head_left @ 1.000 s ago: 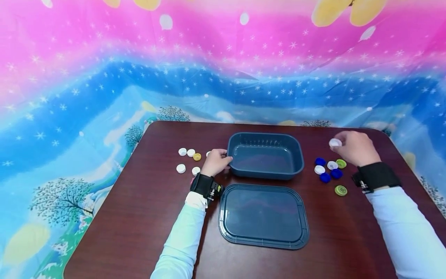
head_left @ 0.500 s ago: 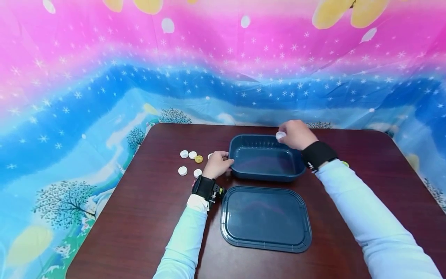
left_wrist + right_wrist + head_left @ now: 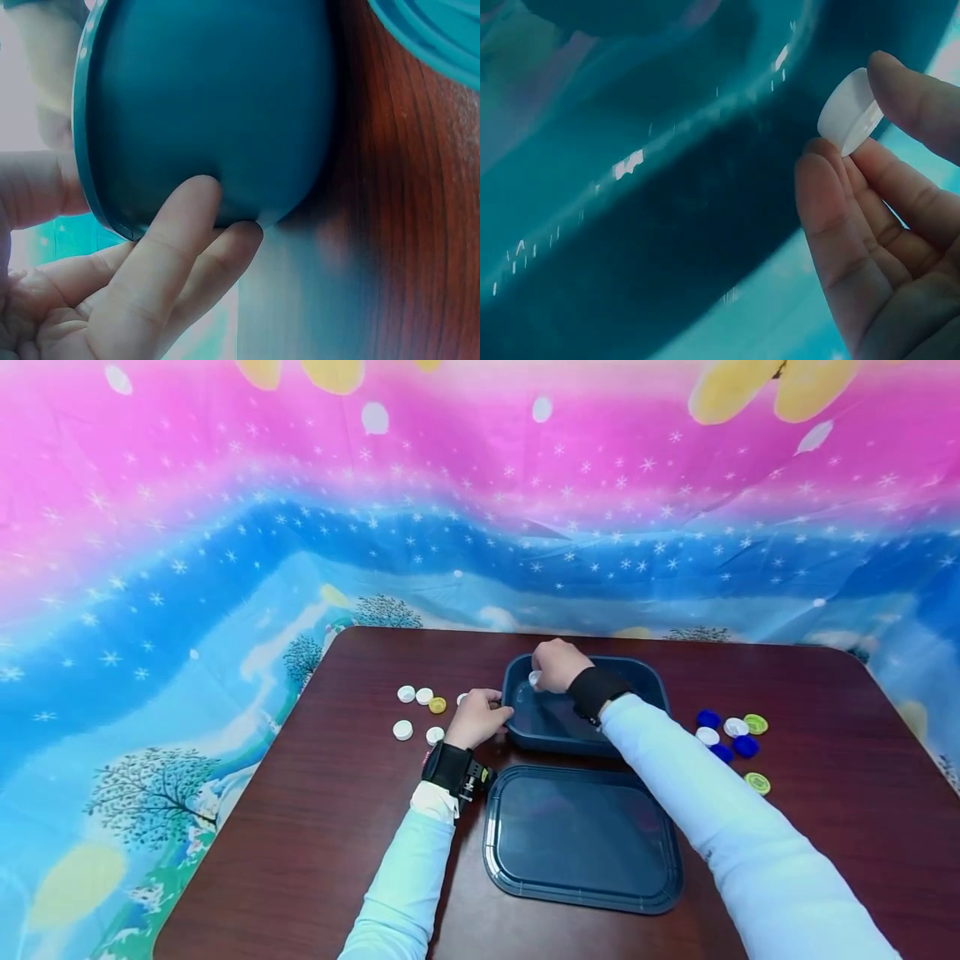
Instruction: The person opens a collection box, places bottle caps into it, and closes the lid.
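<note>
A dark blue-grey plastic box point(image 3: 585, 745) stands open-topped on the table. My left hand point(image 3: 477, 718) grips its left end; in the left wrist view the thumb hooks over the rim and the fingers point(image 3: 161, 255) lie against the outer wall. Over the inside of the box, toward its left end, my right hand point(image 3: 561, 667) pinches a white bottle cap point(image 3: 849, 112) between thumb and fingertips. The right sleeve and wrist strap hide part of the box's interior and right front.
The matching lid point(image 3: 581, 839) lies flat in front of the box. Several white caps point(image 3: 402, 730) and a yellow cap point(image 3: 437, 705) lie to the left. On the right are blue caps point(image 3: 746, 746), white caps point(image 3: 736, 727) and green caps point(image 3: 757, 783). A patterned cloth point(image 3: 480, 510) hangs behind the table.
My right hand has carried the white cap leftward from beside the right-hand caps, across the rim and down over the box's inside. The left hand has kept its grip on the box.
</note>
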